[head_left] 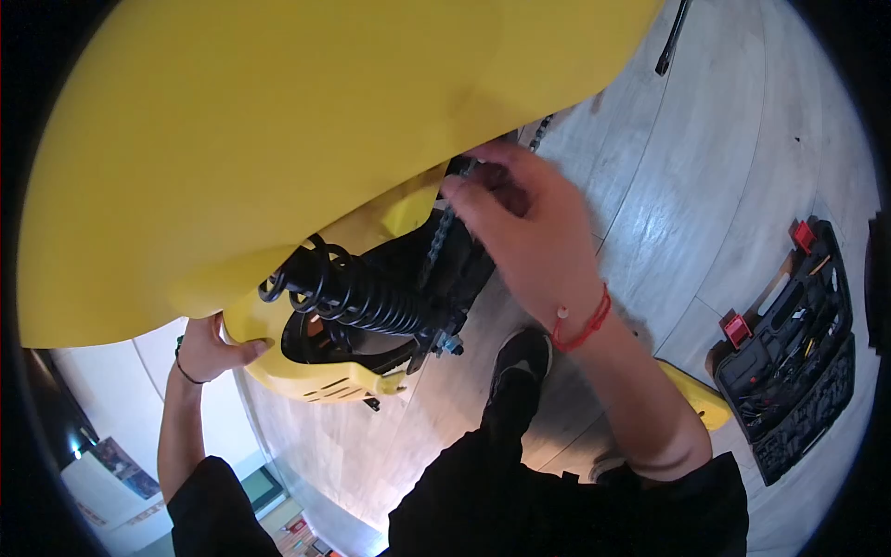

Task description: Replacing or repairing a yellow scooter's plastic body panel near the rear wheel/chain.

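A large yellow body shell (306, 121) fills the upper left. Beneath its lower edge sits a black coil-spring shock absorber (362, 302) with a bolt and nut (450, 343) at its lower end. My left hand (209, 351) grips a yellow slotted cover (320, 379), its thumb on the outer face and its other fingers mostly hidden. My right hand (534, 223) is at the shell's edge beside a dark metal chain (438, 237). The right fingers are curled and slightly blurred, with the thumb near the chain; whatever lies between their tips is too indistinct to name.
An opened black tool case (789, 353) with red latches lies on the wood-look floor (668, 204) at right. Next to it is a yellow plastic piece (696, 395). A black rod (670, 42) lies at the top right. My shoe (524, 353) stands below the shock absorber.
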Available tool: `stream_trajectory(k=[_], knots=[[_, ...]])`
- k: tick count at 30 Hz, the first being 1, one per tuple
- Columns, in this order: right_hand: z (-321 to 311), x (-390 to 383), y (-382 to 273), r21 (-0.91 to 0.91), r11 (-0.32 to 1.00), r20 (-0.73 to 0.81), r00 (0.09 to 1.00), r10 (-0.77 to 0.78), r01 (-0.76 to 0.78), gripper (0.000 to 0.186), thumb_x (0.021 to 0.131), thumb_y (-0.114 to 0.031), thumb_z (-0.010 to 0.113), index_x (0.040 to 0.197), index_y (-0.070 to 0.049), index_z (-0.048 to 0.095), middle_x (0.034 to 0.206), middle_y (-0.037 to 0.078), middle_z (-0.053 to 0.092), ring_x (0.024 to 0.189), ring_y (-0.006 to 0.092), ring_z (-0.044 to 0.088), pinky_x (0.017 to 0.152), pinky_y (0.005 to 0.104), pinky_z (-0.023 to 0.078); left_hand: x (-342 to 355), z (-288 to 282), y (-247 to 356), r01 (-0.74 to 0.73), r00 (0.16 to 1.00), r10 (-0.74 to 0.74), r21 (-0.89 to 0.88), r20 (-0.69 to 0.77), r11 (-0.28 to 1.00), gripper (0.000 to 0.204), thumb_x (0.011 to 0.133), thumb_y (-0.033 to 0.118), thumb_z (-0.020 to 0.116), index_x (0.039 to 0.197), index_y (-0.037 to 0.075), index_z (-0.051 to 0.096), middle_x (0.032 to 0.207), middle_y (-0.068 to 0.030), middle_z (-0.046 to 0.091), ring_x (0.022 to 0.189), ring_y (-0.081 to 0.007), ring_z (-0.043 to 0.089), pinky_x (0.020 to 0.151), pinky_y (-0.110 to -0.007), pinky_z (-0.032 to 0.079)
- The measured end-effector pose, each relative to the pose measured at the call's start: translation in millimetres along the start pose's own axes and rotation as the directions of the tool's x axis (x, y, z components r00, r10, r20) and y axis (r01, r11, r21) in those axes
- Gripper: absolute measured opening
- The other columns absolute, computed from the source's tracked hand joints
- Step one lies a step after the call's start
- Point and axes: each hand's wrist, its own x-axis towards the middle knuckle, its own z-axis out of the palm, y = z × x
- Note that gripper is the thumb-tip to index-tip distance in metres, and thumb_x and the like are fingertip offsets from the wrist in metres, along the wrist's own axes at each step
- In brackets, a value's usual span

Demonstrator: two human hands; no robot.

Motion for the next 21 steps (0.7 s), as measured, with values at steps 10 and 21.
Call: stream_trajectory(k=[10, 21], knots=[[13.6, 14.1, -0.4, 0.012, 0.964, 0.094, 0.960, 0.263, -0.265, 0.035, 0.081, -0.019, 0.068, 0.105, 0.006, 0.061, 0.082, 0.011, 0.064, 0.072, 0.0147, 0.058, 0.070, 0.0262, 0.047, 1.7, 5.8, 5.5, 0.058, 0.998, -0.056, -0.033, 0.034, 0.998, 0.060, 0.062, 0.010, 0.079, 0.116, 0.002, 0.055, 0.108, -0.0063, 0.061, 0.102, -0.0186, 0.056, 0.091, -0.032, 0.044], [8.5, 13.5, 0.3, 0.267, 0.901, 0.137, 0.939, 0.315, -0.342, 0.026, 0.084, -0.013, 0.065, 0.104, 0.004, 0.063, 0.089, 0.006, 0.065, 0.079, 0.0108, 0.057, 0.073, 0.0229, 0.044, 2.2, -4.4, -8.8, 0.084, 0.990, -0.087, 0.033, 0.112, 0.996, 0.085, 0.060, 0.012, 0.080, 0.133, 0.000, 0.039, 0.124, -0.0082, 0.052, 0.116, -0.0194, 0.048, 0.102, -0.034, 0.036]])
